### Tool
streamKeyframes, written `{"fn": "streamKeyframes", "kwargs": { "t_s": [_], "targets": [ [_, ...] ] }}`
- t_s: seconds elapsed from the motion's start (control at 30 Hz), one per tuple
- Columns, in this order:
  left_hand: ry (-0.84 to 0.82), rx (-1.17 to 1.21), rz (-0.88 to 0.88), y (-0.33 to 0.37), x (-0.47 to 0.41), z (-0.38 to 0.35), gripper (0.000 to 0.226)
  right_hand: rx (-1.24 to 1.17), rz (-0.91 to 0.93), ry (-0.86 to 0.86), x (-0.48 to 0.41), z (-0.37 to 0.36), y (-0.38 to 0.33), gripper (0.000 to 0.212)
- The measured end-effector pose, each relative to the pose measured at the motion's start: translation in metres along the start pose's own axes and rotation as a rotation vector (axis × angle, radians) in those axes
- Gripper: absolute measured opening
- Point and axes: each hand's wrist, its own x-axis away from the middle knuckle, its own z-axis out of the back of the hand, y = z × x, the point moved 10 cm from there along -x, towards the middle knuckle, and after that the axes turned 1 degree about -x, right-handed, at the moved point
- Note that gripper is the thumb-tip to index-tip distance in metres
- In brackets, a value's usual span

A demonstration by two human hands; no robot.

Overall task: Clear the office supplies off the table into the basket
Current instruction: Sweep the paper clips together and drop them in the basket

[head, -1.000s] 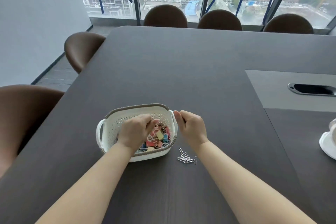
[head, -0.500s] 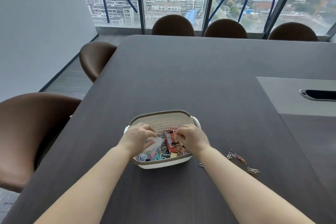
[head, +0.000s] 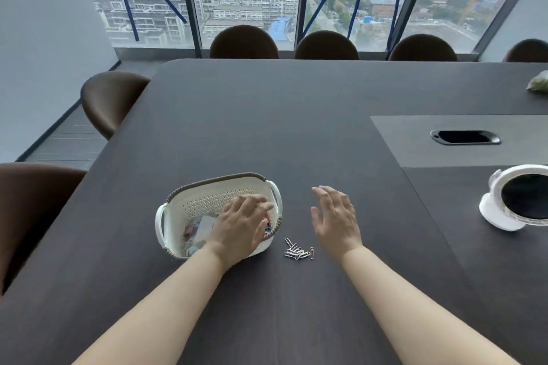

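— Where are the paper clips (head: 298, 250) being found?

— On the counter (head: 267, 127), just right of the basket (head: 189, 201) and nearer the right hand (head: 336, 218), which is being held open just beyond them. The left hand (head: 241, 224) is being held open over the basket.

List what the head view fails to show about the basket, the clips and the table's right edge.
Head view only.
Basket contents: mostly covered by the left hand; the rest is blurred.
Paper clips: too small and overlapped to count.
White round device: cut off by the right edge.
Greenish object: cut off by the right edge, blurred.
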Motion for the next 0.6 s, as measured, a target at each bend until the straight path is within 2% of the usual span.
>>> {"fn": "streamKeyframes", "kwargs": {
  "t_s": [0.07, 0.2, 0.27, 0.4, 0.47, 0.6],
  "targets": [
    [0.032, 0.052, -0.101, 0.037, -0.005, -0.013, 0.032, 0.031, -0.1, -0.048, 0.012, 0.005, 0.04, 0.046],
    [-0.138, 0.138, -0.159, 0.085, -0.002, -0.078, 0.036, 0.046, -0.288, -0.22, 0.045, -0.004, 0.113, 0.053],
    [-0.332, 0.128, -0.068, 0.089, 0.009, -0.122, 0.043, 0.073, -0.363, -0.317, 0.064, -0.016, 0.144, 0.055],
    [-0.629, 0.088, 0.266, 0.067, 0.045, -0.185, 0.091, 0.129, -0.398, -0.5, 0.093, -0.045, 0.179, 0.06],
    [-0.668, 0.085, 0.352, 0.064, 0.055, -0.198, 0.098, 0.179, -0.362, -0.573, 0.099, -0.062, 0.182, 0.067],
    [-0.724, 0.004, 0.382, 0.062, 0.056, -0.214, 0.1, 0.26, -0.274, -0.617, 0.092, -0.089, 0.174, 0.075]
  ]
}}
